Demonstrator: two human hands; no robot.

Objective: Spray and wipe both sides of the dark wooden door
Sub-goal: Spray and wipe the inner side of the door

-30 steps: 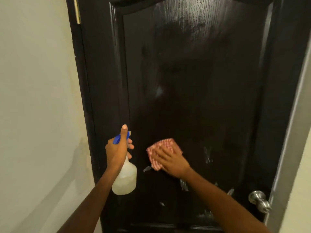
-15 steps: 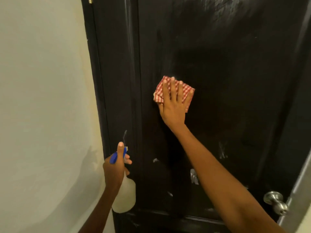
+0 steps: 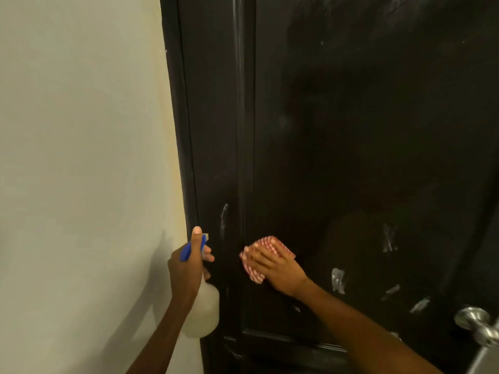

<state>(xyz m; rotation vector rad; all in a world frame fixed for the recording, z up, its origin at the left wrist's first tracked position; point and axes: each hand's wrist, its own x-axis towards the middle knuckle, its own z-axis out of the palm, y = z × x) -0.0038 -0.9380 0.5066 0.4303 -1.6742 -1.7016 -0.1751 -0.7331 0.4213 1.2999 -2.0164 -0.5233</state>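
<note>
I am wiping the dark wooden door (image 3: 351, 130), which fills the right of the view beside the pale wall (image 3: 81, 157). The checked cloth (image 3: 259, 265) sits low on the panel, just right of its raised left moulding. White streaks (image 3: 388, 238) of spray show to the right of the cloth, with more lower down near the metal knob (image 3: 478, 325), so I judge this face is only partly done. To do the stroke well, I would keep the palm flat and the pressure even, carry the cloth across in overlapping passes toward those streaks, and follow the moulding edge so no wet line stays in the groove.

My right hand (image 3: 278, 268) is open, with straight fingers spread over the cloth and pressing it onto the wood. My left hand (image 3: 186, 265) is closed round the neck of 1 pale spray bottle (image 3: 205, 311), thumb up beside its blue trigger head (image 3: 189, 249); it hangs just clear of the door's hinge-side edge, nozzle pointing at the door.
</note>
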